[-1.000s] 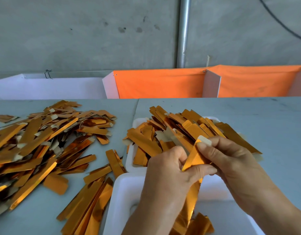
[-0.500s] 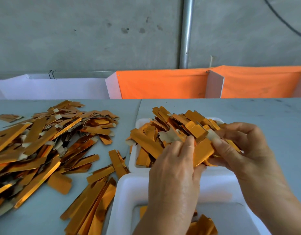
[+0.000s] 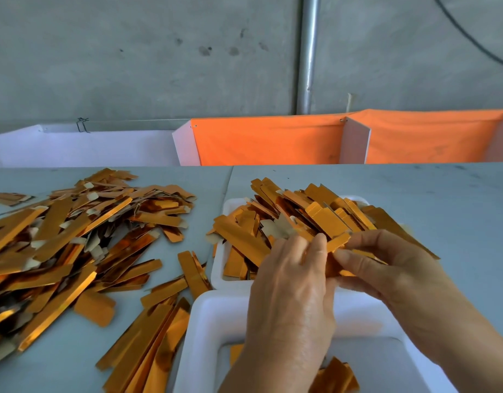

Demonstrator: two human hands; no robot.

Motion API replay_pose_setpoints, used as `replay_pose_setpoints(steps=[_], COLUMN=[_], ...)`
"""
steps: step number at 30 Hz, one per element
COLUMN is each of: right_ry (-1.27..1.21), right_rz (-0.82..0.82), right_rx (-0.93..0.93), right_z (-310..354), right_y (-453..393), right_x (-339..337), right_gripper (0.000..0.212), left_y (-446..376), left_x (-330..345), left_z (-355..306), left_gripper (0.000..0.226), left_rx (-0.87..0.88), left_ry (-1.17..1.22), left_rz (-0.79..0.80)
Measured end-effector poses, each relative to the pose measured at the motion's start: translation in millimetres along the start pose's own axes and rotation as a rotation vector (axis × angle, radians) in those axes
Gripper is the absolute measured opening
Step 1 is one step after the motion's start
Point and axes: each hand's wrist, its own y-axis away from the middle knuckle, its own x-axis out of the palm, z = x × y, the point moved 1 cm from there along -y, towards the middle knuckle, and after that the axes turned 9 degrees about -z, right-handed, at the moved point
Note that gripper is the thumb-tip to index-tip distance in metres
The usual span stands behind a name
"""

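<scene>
Gold strip (image 3: 338, 241) x1, 2 hands (image 3: 290, 282) (image 3: 392, 270) pinch

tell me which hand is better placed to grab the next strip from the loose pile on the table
Left, probably. The loose pile lies on the side of the left hand; the right hand would have to cross over. Both hands pinch one gold strip, so it must let go first.

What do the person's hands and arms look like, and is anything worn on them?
The left hand and the right hand are bare: no gloves, and no ring shows. The left forearm and the right forearm are also uncovered as far as the picture reaches; no sleeve, watch or bracelet is in view.
</scene>
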Motion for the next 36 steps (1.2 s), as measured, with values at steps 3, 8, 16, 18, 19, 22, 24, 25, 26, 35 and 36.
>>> replay_pose_setpoints(steps=[3,8,16,18,19,22,24,25,26,35,36], right_ry=[-0.012,-0.075,-0.002,0.028,0.028,0.039,0.056,0.077,0.102,0.044,0.074], right_rz=[0.011,0.078,0.088,0.076,0.077,0.069,0.063,0.056,0.052,0.094,0.062], right_rx=[0.031,0.089,0.055,0.065,0.070,0.070,0.051,0.033,0.018,0.059,0.041], right_z=[0,-1,0,0,0,-1,-1,-1,-1,1,1], right_y=[-1,-2,-3,-3,-3,-1,-1,-1,-2,1,1], right_x=[1,-2,-4,-4,-4,-4,-4,-5,-5,-5,-4], right_gripper=[0.036,0.026,0.014,0.017,0.018,0.016,0.015,0.016,0.016,0.024,0.021], left_y=[2,2,-3,-2,-1,0,-2,-1,1,3,3], left_x=[5,7,1,2,2,2,1,4,6,12,11], left_z=[3,5,-1,2,3,2,0,2,5,9,9], left_gripper=[0.059,0.057,0.058,0.059,0.058,0.053,0.052,0.052,0.053,0.052,0.051], left_rx=[-0.010,0.005,0.017,0.021,0.024,0.021,0.015,0.027,0.048,0.063,0.053], left_ry=[0.013,-0.015,-0.087,-0.104,-0.110,-0.067,-0.032,-0.019,-0.013,-0.039,-0.031], left_rz=[-0.033,-0.005,0.074,0.099,0.086,0.118,0.128,0.059,-0.003,0.026,0.030])
